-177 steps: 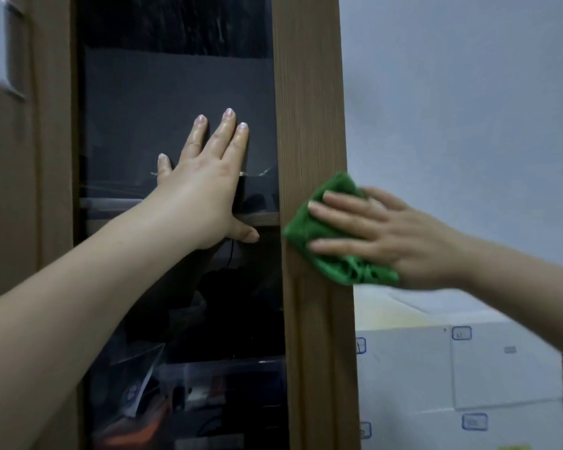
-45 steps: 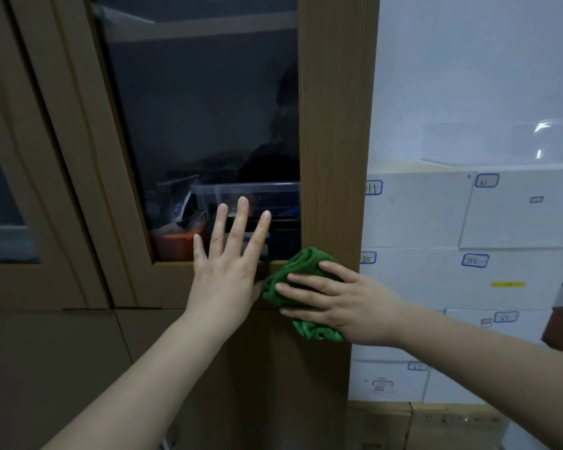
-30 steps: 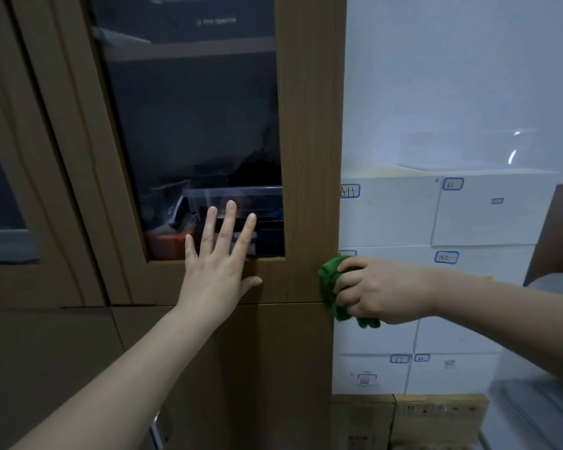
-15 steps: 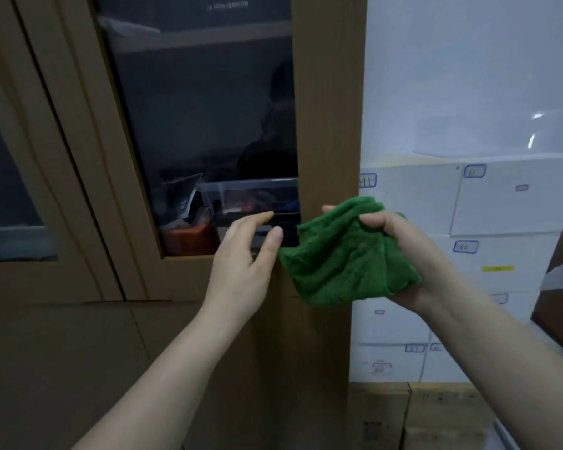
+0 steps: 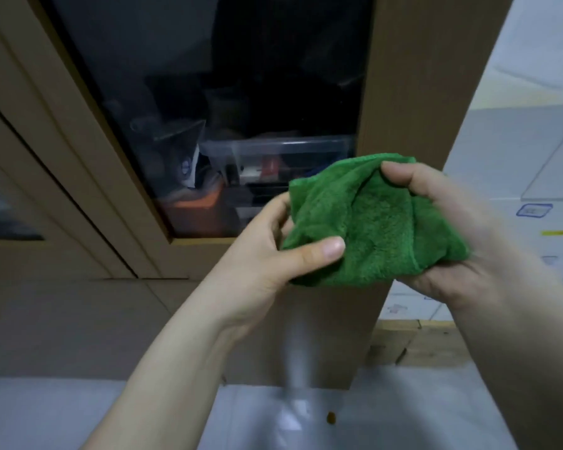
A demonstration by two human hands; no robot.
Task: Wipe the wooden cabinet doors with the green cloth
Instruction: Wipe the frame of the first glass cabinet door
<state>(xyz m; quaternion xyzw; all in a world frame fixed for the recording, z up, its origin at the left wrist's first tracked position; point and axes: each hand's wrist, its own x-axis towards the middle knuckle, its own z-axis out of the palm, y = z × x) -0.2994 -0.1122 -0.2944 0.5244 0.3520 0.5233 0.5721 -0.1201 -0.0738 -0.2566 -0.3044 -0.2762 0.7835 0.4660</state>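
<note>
White labelled boxes [image 5: 514, 177] were stacked right of the cabinet, above cardboard cartons [image 5: 413, 342] on a pale floor [image 5: 387, 414].

A storeroom or office: a glass-fronted wooden cabinet [image 5: 413, 92] beside stacked, labelled white boxes [image 5: 514, 177].

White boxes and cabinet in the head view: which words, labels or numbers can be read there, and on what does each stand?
No text can be read.
Blue-framed label on a white box: writing too blurred to read.
Yellow strip label on the white box below: too blurred to read.
Items in the clear plastic box behind the cabinet glass: any print too small to read.
</note>
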